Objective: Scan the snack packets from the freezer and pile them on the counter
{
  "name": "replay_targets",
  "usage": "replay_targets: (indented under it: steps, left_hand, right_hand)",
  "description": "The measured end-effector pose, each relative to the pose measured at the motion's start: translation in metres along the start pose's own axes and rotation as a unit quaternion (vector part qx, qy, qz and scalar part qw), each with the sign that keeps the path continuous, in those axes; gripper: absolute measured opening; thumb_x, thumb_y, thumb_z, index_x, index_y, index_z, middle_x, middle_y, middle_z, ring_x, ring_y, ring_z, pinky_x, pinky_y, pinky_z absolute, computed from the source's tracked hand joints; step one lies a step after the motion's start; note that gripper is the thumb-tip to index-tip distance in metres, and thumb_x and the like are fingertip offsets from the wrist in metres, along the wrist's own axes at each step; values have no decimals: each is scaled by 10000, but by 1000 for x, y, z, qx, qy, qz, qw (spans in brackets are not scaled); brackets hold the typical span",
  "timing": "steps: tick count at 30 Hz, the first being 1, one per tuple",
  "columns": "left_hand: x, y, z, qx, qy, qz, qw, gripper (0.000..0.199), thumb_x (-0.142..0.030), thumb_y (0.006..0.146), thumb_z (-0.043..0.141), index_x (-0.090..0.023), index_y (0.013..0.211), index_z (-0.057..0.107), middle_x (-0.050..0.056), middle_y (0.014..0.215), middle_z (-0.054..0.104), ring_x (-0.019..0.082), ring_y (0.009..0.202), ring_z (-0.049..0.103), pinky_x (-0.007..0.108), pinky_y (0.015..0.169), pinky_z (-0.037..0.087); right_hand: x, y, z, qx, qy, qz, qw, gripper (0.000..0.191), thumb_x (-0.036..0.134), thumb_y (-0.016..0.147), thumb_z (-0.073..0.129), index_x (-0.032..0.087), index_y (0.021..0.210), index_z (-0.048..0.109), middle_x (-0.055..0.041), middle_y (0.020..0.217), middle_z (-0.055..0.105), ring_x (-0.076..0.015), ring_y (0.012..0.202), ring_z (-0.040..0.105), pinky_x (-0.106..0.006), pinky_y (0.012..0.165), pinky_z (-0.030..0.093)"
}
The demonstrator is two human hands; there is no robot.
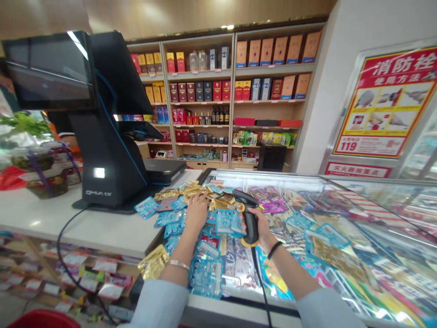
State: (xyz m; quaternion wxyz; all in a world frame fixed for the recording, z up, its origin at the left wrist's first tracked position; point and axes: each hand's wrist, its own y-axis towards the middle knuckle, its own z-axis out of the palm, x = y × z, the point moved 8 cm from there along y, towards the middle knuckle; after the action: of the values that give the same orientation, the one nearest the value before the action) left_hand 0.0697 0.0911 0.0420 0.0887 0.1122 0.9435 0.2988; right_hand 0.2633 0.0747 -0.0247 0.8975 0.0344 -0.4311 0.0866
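A black barcode scanner (251,221) with a yellow-orange trim and a hanging cable is gripped by my right hand (261,228). Its head points left over the pile of packets. Blue packets (223,222) lie beside the scanner, right by its handle. My left hand (198,205) rests on gold packets (191,187), fingers bent and touching them; whether it pinches one is hard to tell. More blue packets (206,275) lie under and beside my left forearm, along with a gold packet (153,263) near the wrist.
A black checkout terminal (109,159) stands on the white counter (34,218) at left, its cable looping down. The glass-topped freezer (307,175) holds colourful packages. Behind are shelves (201,75) of boxes. Jars (46,182) stand far left.
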Motion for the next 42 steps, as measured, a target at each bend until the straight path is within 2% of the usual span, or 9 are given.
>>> replay_targets:
  steps: [3, 6, 12, 15, 19, 24, 30, 36, 42]
  left_hand:
    - [0, 1, 1, -12, -31, 14, 999, 471, -68, 845, 396, -220, 1205, 659, 62, 1309, 621, 275, 1286, 476, 496, 1116, 312]
    - [4, 1, -18, -98, -56, -9, 994, 476, -71, 833, 392, -185, 1226, 635, 79, 1312, 614, 264, 1224, 519, 464, 1100, 336]
    - [26, -13, -44, -212, -71, -172, 960, 375, -260, 916, 327, -156, 920, 687, 145, 1173, 625, 272, 1036, 592, 442, 941, 454]
    - [34, -20, -37, -197, 36, -235, 951, 458, -388, 929, 332, -86, 989, 672, 230, 1171, 601, 365, 1106, 539, 573, 995, 369]
    - [35, -20, -17, -134, 108, -220, 960, 542, -495, 904, 377, -57, 1083, 642, 257, 1128, 617, 419, 1160, 489, 667, 1019, 279]
    - [40, -16, -5, -67, 106, -212, 969, 479, -453, 861, 479, -64, 1094, 635, 239, 1129, 619, 407, 1147, 495, 655, 1023, 282]
    - [43, -16, -18, -62, 79, -237, 966, 414, -459, 824, 559, -86, 988, 634, 227, 1097, 613, 409, 1121, 496, 609, 1005, 307]
    - [41, -12, -17, -23, 14, -214, 976, 206, -239, 877, 464, -151, 1025, 576, 124, 909, 654, 286, 934, 605, 400, 843, 445]
    - [45, -19, -12, -48, 106, -234, 965, 364, -411, 870, 497, -94, 1006, 615, 215, 1056, 618, 352, 1017, 550, 436, 813, 457]
  right_hand:
    - [0, 2, -1, 14, 18, -3, 1000, 211, 356, 716, 604, 157, 784, 623, -16, 590, 614, -112, 372, 493, -224, 348, 390]
    - [2, 4, -3, 24, 29, -8, 999, 216, 360, 714, 614, 160, 797, 620, -12, 597, 613, -108, 372, 491, -223, 352, 384]
    - [3, 1, -2, 15, 32, 0, 999, 214, 348, 710, 612, 159, 810, 617, -6, 586, 603, -117, 376, 497, -230, 358, 386]
    - [3, -1, -1, 7, 32, 4, 999, 206, 343, 709, 592, 158, 795, 615, -10, 579, 603, -116, 372, 491, -230, 359, 382]
    - [6, -2, 2, 19, 28, -5, 999, 215, 347, 711, 583, 160, 812, 619, -9, 595, 603, -115, 374, 485, -230, 361, 374]
    - [8, -4, 1, 10, 27, -4, 1000, 216, 347, 693, 577, 161, 793, 622, -12, 590, 602, -116, 375, 480, -231, 360, 375]
    - [9, -5, 3, 11, 21, -1, 1000, 209, 346, 697, 581, 162, 788, 625, -22, 597, 618, -119, 384, 481, -233, 366, 381]
    - [13, -6, 6, 36, 11, -12, 999, 241, 349, 704, 602, 150, 838, 622, -25, 633, 624, -118, 387, 491, -234, 366, 378]
    - [13, -7, 6, 28, 1, -15, 999, 244, 354, 690, 611, 154, 830, 616, -21, 645, 641, -112, 373, 491, -231, 351, 370]
